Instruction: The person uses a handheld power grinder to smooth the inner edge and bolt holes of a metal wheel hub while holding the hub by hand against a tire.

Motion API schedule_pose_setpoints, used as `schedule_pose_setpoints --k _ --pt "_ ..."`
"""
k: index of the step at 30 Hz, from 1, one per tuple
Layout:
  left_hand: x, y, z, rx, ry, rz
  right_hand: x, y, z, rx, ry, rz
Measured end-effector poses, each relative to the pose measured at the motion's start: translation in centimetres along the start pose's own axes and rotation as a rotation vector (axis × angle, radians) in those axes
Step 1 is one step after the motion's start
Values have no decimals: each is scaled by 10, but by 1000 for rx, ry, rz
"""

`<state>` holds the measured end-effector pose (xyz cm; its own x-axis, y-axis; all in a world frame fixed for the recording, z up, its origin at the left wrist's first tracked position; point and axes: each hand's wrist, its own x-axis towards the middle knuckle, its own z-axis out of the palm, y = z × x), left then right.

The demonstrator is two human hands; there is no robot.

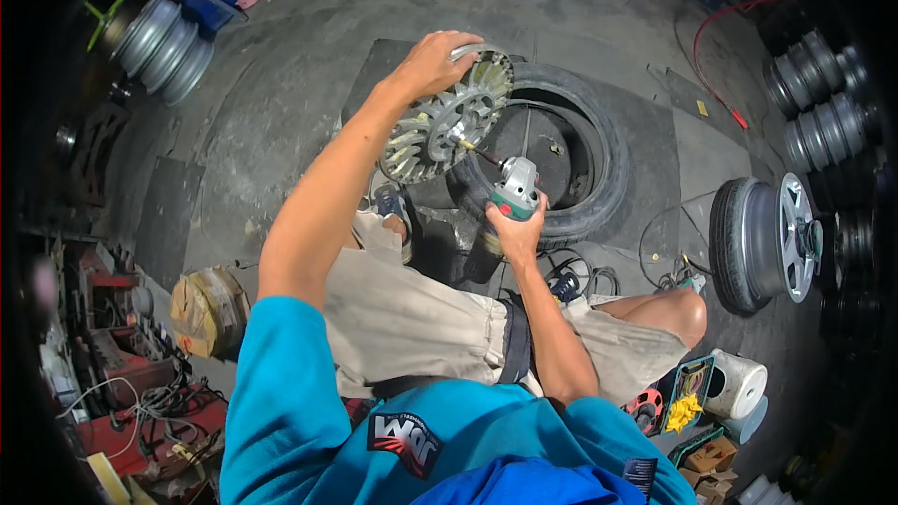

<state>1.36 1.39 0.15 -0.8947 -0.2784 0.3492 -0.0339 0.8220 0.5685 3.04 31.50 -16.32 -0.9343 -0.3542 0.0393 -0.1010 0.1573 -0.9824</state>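
Note:
My left hand [437, 63] is closed over the upper edge of a many-spoked alloy wheel rim [451, 122], which stands tilted in front of me. In my right hand [520, 223] is a grey and green grinder [517, 184] with a long thin shaft [480, 151]. The shaft's tip reaches the hub area of the rim; whether it touches the metal I cannot tell. A tyre [613, 145] lies flat on the floor just behind and to the right of the grinder. The lower part of the rim hides some of the floor near my foot.
To the right stand another tyre [734, 243] and a silver wheel [795, 238]. Stacked rims [823, 136] line the right wall; more rims [166, 47] sit at far left. Cables [599, 279] lie near my foot. A wide tape roll [208, 310] and red equipment [140, 435] are at left.

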Motion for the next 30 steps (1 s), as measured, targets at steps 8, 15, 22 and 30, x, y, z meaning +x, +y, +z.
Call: schedule_pose_setpoints --k 8,15,22,30 --pt "-4 0 -8 9 22 -4 9 -12 -2 22 6 48" --pt "-5 1 -11 -45 23 -73 15 -19 1 -22 33 -13" --pt "-1 -14 -10 49 53 -16 32 -29 0 -92 36 -124" --pt "1 -15 -11 48 46 -34 43 -30 -2 -105 42 -170"
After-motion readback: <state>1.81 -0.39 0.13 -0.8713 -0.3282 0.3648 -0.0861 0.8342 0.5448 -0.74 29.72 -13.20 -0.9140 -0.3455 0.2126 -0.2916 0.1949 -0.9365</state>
